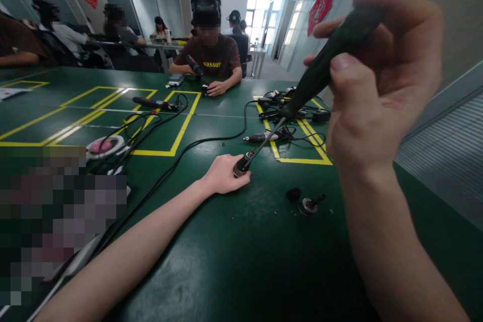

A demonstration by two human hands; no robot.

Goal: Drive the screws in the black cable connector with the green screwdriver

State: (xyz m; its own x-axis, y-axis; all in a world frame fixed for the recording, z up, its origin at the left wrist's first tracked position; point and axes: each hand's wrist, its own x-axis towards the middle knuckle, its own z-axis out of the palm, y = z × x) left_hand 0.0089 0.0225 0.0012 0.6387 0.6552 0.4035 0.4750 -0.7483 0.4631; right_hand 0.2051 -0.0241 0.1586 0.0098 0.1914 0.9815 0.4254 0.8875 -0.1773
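Note:
My right hand [370, 95] is raised at the right, fingers and thumb wrapped round the dark green handle of a screwdriver [320, 68]. Its thin metal shaft slants down and left. The tip meets the top of a small dark cylindrical part [240, 166], though whether it sits in a slot or screw is too small to tell. Low over the green table, my left hand [222, 173] grips that cylinder and keeps it nearly upright. To the right of it lie a black cap [293, 194] and a round metal-rimmed part with a stem [308, 206], plus small dark bits.
Corded pen-like tools [260, 137] and tangled black cables [275, 105] lie inside yellow tape marks. One long cable [181, 153] crosses the table [241, 271]. A roll of tape [105, 146] sits at the left. Across the table, a person [211, 50] handles a power tool.

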